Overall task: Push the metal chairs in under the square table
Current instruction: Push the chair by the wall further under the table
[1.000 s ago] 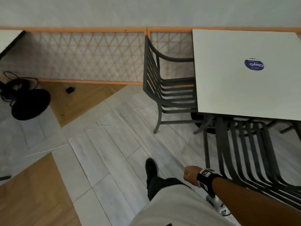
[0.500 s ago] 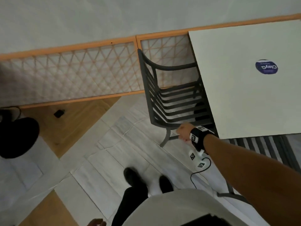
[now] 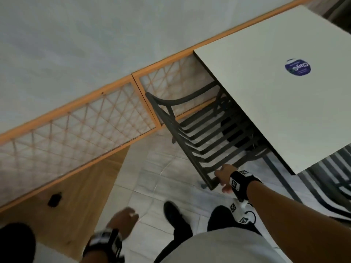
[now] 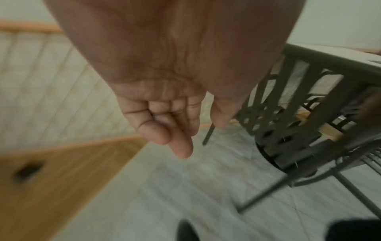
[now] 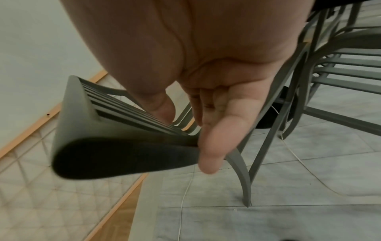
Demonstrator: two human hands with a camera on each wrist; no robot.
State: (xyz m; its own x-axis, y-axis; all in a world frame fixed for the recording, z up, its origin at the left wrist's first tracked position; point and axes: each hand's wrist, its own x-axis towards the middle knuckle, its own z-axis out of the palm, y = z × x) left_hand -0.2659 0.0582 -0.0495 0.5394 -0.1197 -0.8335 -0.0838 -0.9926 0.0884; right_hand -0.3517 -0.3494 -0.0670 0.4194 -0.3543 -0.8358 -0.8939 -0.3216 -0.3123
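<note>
A dark metal slatted chair (image 3: 205, 137) stands at the left side of the white square table (image 3: 266, 92), its seat partly beneath the top. My right hand (image 3: 223, 175) is at the near end of the chair's top back rail (image 5: 123, 151). Its fingers (image 5: 214, 127) lie fairly straight against the rail and the thumb stays apart. My left hand (image 3: 125, 217) hangs free over the floor with loosely bent fingers (image 4: 175, 127), holding nothing. A second metal chair (image 3: 332, 177) sits at the table's near side, partly tucked under the top.
An orange-framed lattice fence (image 3: 76, 133) runs along the wall behind the chair. A small black object (image 3: 54, 200) lies on the wooden floor patch. A thin white cable (image 5: 185, 195) trails over the grey tiles. My shoes (image 3: 174, 215) stand just behind the chair.
I have stepped closer and turned toward the left chair. My right hand has moved from beside my leg up to the chair's back rail. My left hand has come into view.
</note>
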